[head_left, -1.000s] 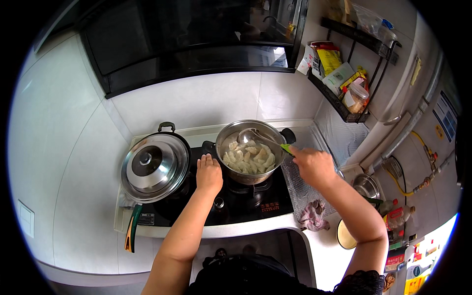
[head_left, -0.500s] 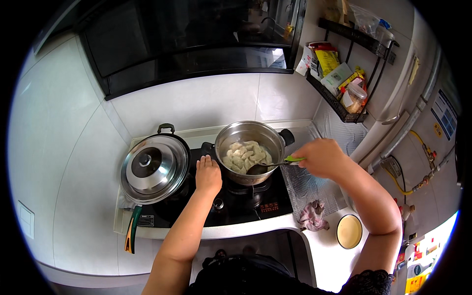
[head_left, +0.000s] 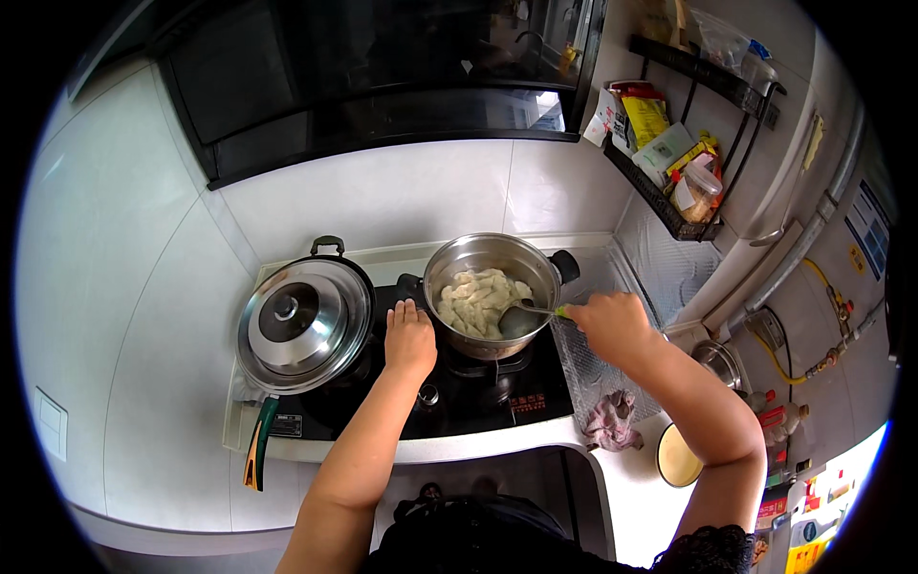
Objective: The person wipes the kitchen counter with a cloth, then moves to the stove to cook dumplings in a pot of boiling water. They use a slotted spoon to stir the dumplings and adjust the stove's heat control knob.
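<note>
Pale dumplings [head_left: 478, 301] crowd together in a steel pot [head_left: 451, 256] on the right burner. My right hand [head_left: 612, 323] is closed around the green-ended handle of a ladle [head_left: 521, 323], whose dark bowl dips inside the pot's near right edge among the dumplings. Just below the pot's left black handle, my left hand [head_left: 409, 340] is held palm down, its fingers straight and side by side. Whether its fingertips touch that handle I cannot tell. Nothing shows in this hand.
A wok with a steel lid [head_left: 330, 340] covers the left burner of the black gas stove [head_left: 459, 416]. To the right are a crumpled cloth [head_left: 612, 421], a cream-coloured bowl [head_left: 677, 457] and a metal bowl [head_left: 715, 362]. A black wall rack [head_left: 650, 196] holds packets and a jar.
The ladle has shifted right and tilted, so more of its bowl shows. My right hand has moved slightly up its way with it; my left hand stays beside the pot.
</note>
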`<state>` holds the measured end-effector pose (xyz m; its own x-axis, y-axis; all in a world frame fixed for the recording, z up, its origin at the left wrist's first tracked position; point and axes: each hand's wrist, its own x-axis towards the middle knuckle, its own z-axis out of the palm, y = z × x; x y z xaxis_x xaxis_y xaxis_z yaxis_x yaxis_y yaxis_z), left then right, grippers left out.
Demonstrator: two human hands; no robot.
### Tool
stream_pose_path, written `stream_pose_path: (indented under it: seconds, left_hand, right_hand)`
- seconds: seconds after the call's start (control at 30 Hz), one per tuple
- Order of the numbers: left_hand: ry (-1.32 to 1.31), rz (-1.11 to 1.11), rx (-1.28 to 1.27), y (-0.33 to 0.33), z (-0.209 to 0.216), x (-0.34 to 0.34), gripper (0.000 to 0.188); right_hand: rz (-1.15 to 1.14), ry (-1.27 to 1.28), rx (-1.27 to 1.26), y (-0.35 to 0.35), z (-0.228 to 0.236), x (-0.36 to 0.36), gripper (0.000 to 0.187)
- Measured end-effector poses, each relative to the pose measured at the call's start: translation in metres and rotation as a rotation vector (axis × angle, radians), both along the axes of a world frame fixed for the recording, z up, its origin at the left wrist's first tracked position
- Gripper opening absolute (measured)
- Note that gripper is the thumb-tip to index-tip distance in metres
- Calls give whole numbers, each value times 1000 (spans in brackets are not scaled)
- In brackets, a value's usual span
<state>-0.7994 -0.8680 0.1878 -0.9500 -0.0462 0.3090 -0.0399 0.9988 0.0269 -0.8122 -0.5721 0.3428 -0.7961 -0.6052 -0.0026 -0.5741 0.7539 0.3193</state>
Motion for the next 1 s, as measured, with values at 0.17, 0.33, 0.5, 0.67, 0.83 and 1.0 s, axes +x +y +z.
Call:
stream_pose_path:
  seconds: [0.17,0.33,0.5,0.67,0.83,1.0]
  left_hand:
    - [2,-5,-19,0,0,0,39]
    - [-14,-3,-17,1,4,1,38]
    - [-55,17,-10,1,4,-1,40]
    - [-49,19,-19,1,1,-2,41]
    - [-4,13,-19,-1,-4,-1,41]
    - [43,-19,-20,-1,-2,1,37]
  right_hand:
    - [17,84,-77,10,-34,-10,35]
    - [-1,125,-285,12,-72,-17,39]
    - [28,188,-441,9,-93,-15,35]
    - [66,310,-583,10,-88,-2,31]
    - [74,378,-741,18,-81,22,32]
    - [-66,185,-824,35,-65,43,32]
